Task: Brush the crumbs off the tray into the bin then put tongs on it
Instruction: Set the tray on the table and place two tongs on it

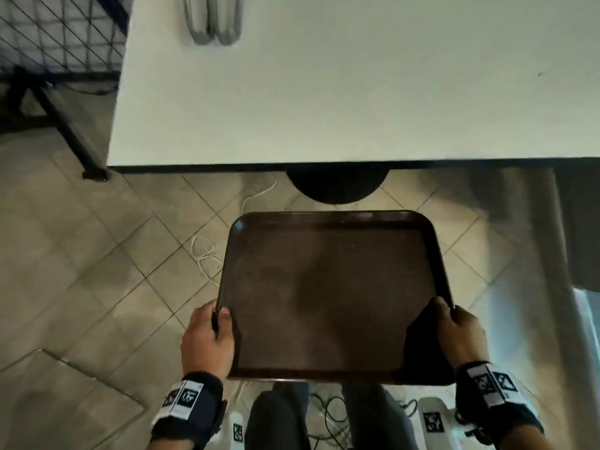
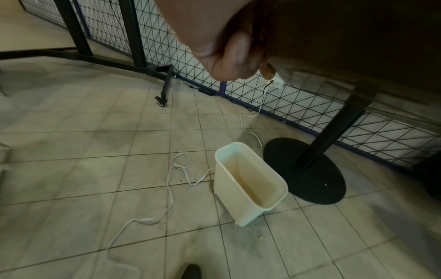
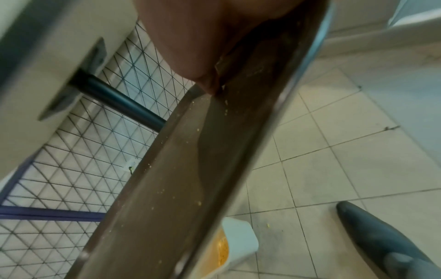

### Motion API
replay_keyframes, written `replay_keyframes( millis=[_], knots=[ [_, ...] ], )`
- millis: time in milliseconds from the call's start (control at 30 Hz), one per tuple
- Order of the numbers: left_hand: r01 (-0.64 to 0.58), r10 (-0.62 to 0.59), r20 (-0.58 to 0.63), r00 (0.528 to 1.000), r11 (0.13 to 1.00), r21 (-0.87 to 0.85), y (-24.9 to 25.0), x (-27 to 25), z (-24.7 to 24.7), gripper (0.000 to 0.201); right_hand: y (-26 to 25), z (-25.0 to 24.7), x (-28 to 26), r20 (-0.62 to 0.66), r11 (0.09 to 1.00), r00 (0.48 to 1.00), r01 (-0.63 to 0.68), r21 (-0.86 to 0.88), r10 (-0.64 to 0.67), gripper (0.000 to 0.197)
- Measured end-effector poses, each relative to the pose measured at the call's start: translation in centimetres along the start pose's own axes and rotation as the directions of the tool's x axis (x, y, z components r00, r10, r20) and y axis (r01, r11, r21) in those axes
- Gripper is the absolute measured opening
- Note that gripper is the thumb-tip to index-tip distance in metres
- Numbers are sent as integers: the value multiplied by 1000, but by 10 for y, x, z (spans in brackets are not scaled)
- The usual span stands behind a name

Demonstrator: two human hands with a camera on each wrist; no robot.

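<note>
I hold a dark brown tray (image 1: 331,287) in the air in front of the white table (image 1: 324,92), over the floor. My left hand (image 1: 209,336) grips its left rim and my right hand (image 1: 457,329) grips its right rim. In the right wrist view a few yellow crumbs (image 3: 199,203) cling to the tray (image 3: 190,169) along its edge. A cream bin (image 2: 248,183) stands on the floor tiles below, with orange crumbs inside the bin (image 3: 241,243). Metal tongs (image 1: 212,21) lie at the table's far edge.
The table's black round base (image 2: 307,169) stands right beside the bin. A white cable (image 2: 171,181) trails over the tiles. A wire-mesh partition (image 2: 167,47) and a black wheeled frame (image 2: 164,88) stand behind. My shoe (image 3: 377,239) is near the bin.
</note>
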State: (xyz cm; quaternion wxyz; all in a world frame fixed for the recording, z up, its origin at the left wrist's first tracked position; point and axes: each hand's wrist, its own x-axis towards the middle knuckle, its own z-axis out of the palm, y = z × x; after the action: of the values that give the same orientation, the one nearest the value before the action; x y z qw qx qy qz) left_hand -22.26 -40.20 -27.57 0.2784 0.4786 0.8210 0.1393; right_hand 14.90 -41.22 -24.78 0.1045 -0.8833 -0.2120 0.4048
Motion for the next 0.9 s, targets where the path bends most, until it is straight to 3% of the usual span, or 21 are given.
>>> replay_keyframes(
  millis=[200,400,467,600,767,900],
  knots=[
    [35,-36,34,999,999,26,32,-63,-90,21,-4,-70,-95,82,997,994,-74,-20,76,33],
    [-119,114,-145,983,993,-28,85,-97,-149,20,-16,-128,-153,23,995,998,-59,81,57,34],
    [-201,187,-199,962,978,-51,108,-99,-160,28,-24,-147,-154,2,992,1000,-6,130,6,30],
    [-233,209,-208,955,968,-94,155,-90,-167,18,-49,-192,-148,-44,971,993,120,204,-114,20],
    [-286,254,-245,936,953,-101,216,-79,-166,18,-80,-238,-115,-137,947,960,265,179,-242,37],
    [-305,265,-274,924,945,-114,261,-65,-163,13,-108,-271,-89,-197,922,930,344,177,-309,35]
  ],
)
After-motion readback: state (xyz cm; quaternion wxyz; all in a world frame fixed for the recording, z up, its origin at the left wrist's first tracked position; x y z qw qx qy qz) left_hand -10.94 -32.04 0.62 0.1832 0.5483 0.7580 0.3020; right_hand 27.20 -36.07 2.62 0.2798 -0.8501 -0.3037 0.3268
